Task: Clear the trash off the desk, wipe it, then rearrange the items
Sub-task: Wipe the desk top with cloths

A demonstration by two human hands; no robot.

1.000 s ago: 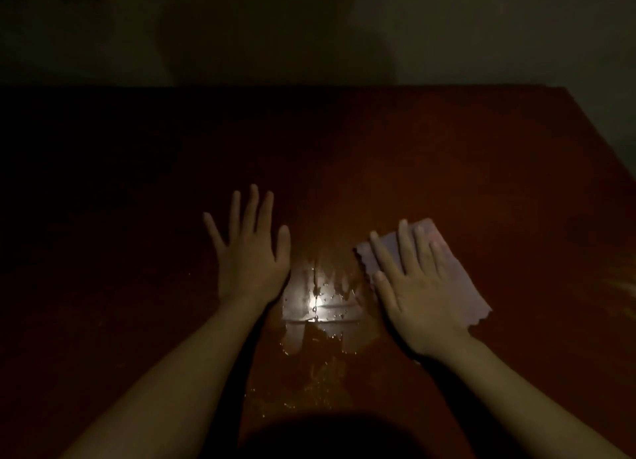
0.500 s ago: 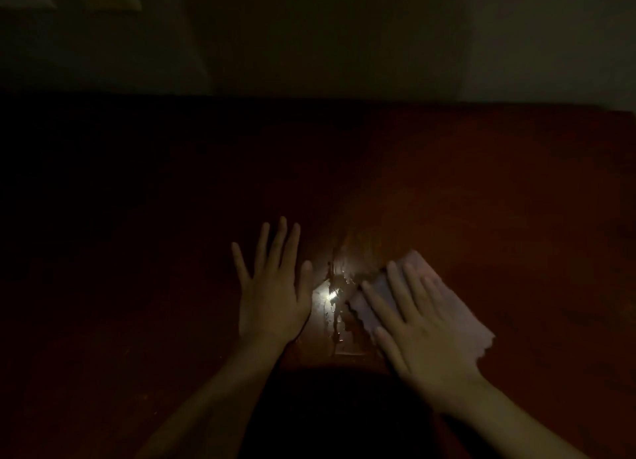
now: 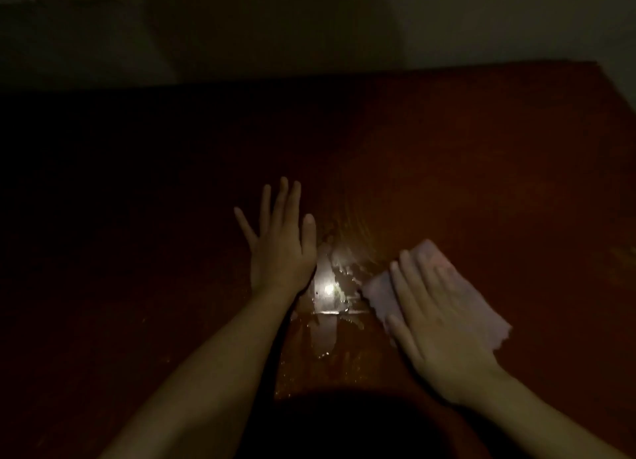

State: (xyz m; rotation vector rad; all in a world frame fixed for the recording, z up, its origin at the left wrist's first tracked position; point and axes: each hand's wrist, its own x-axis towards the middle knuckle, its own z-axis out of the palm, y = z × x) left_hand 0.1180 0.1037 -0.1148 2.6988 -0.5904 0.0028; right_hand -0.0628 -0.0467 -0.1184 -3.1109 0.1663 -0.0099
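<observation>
Dim scene. Desk (image 3: 447, 149) top bare beyond both hands, open passage far, left and right. Only obstacles near front: left hand (image 3: 280, 248) flat, right hand (image 3: 433, 321) flat on cloth (image 3: 457, 286), wet patch (image 3: 330, 286) in narrow gap between.

Left hand (image 3: 280, 252) flat on desk (image 3: 481, 169), centre. Wet patch (image 3: 335, 286) just right of it, between both hands. Right hand (image 3: 437, 324) flat on cloth (image 3: 478, 307), right of patch. Wall (image 3: 309, 25) behind desk's far edge.
</observation>
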